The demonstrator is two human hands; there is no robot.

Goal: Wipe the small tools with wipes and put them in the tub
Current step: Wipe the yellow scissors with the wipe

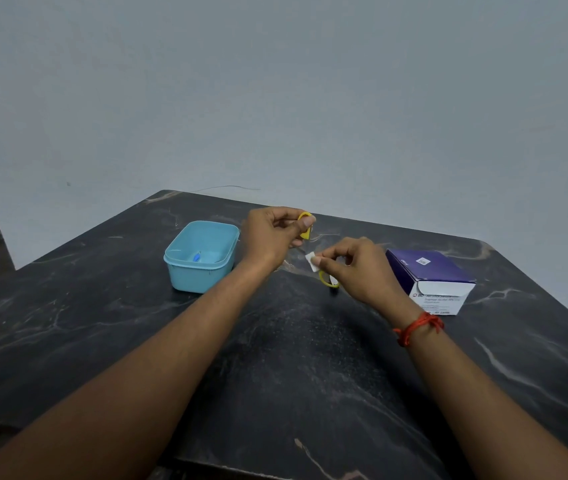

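1. A dark marble table (pixel 102 323) stands against a plain grey wall, with a purple box (pixel 431 271) on its right side.
2. The left hand (pixel 268 237) pinches a yellow handle of what look like small scissors (pixel 307 234), held above the table.
3. The right hand (pixel 355 268) pinches a wipe (pixel 311 263) against them, so wiping seems to be under way.
4. Next, the scissors need carrying left and lowering into the tub (pixel 185 275), beside the blue tool (pixel 196 257).

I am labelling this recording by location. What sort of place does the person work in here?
Probably a plain indoor room, perhaps at home. A dark marbled table stands against a bare grey wall, with a blue tub and a swab box on it.
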